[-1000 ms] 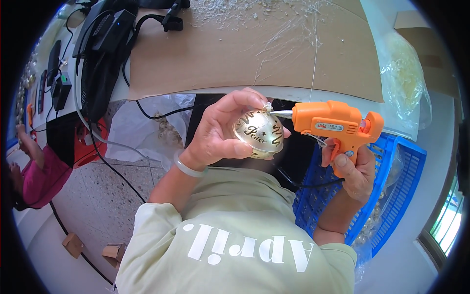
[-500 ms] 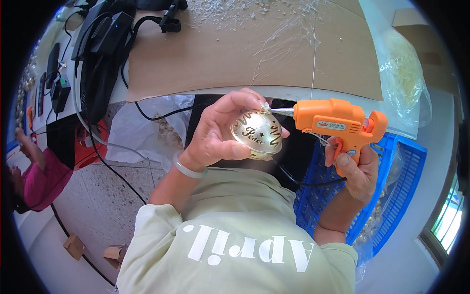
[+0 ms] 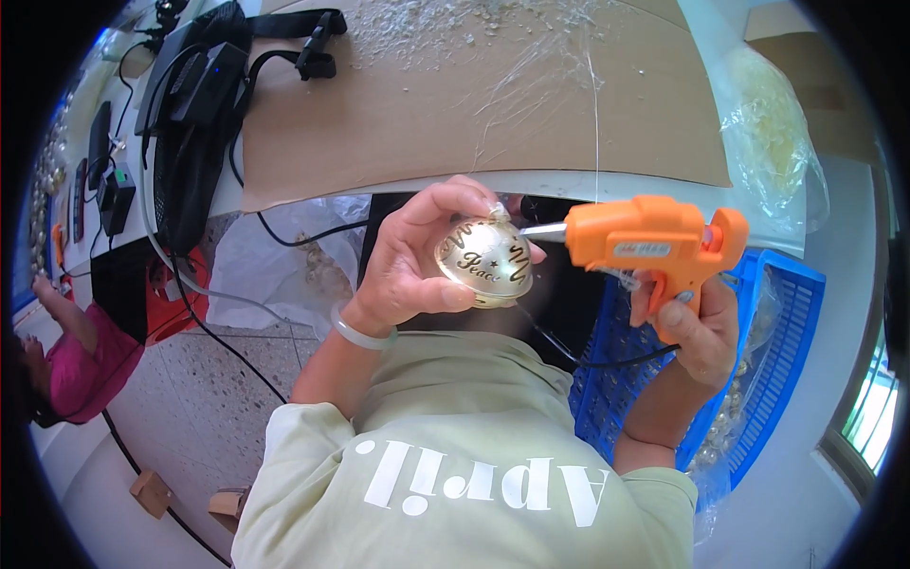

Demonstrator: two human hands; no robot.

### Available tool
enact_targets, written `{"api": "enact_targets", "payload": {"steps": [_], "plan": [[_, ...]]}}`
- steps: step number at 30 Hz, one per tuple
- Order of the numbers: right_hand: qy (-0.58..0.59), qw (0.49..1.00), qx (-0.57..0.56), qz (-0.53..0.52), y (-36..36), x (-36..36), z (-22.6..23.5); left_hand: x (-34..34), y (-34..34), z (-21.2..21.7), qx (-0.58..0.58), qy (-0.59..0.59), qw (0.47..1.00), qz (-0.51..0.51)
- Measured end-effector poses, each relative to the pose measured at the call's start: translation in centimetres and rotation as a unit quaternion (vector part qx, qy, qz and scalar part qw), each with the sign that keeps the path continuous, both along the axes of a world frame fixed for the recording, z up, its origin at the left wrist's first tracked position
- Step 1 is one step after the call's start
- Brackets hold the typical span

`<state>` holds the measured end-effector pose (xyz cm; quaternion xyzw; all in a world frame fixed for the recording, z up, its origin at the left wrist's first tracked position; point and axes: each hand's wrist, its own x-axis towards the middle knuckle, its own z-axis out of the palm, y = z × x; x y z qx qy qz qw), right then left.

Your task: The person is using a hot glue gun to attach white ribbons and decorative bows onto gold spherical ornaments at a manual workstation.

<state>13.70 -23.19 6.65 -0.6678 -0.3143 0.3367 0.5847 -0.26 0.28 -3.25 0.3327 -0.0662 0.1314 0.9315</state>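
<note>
My left hand (image 3: 408, 242) grips a shiny gold ball ornament (image 3: 482, 270) with dark cut-out marks and lettering on its side. The fingers reach its top and the thumb presses its lower left side. A small pale, clear-looking tip (image 3: 498, 211) stands at the ornament's top. An orange hot glue gun (image 3: 630, 234) is in my right hand (image 3: 697, 327), index finger at the trigger. Its metal nozzle (image 3: 544, 230) points left at the ornament's upper right; whether it touches cannot be told. A black cord (image 3: 616, 363) trails by the grip.
Brown cardboard (image 3: 427, 133) with glue strings and flakes covers the table ahead. A blue plastic crate (image 3: 791, 327) with gold pieces stands at right, below a clear bag (image 3: 773, 133). Cables and a black bag (image 3: 194, 171) lie at left; a person in a pink top (image 3: 90, 365) is beyond.
The glue gun's nozzle has shifted from beside the ornament's tip to lower on its upper right side. My left hand and the ornament have moved slightly left in view.
</note>
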Motion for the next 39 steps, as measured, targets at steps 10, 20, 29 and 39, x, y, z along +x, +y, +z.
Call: {"api": "enact_targets", "payload": {"steps": [10, 20, 29, 39], "plan": [[0.070, 0.962, 0.069, -0.253, 6.4, 7.0, -2.4, -0.9, -0.7, 0.3, 0.054, 0.053, 0.997, 0.036], [-0.321, 0.862, -0.115, -0.374, 1.8, 12.6, -0.4, -0.7, -0.5, 0.5, 0.047, 0.066, 0.997, 0.017], [-0.392, 0.765, -0.374, -0.349, -1.9, 22.4, -2.6, -0.2, -1.7, 0.5, 0.078, 0.078, 0.994, 0.001], [-0.473, 0.795, -0.232, -0.300, -3.8, 23.4, -3.7, -0.4, -1.7, 0.6, 0.074, 0.081, 0.994, 0.002]]}}
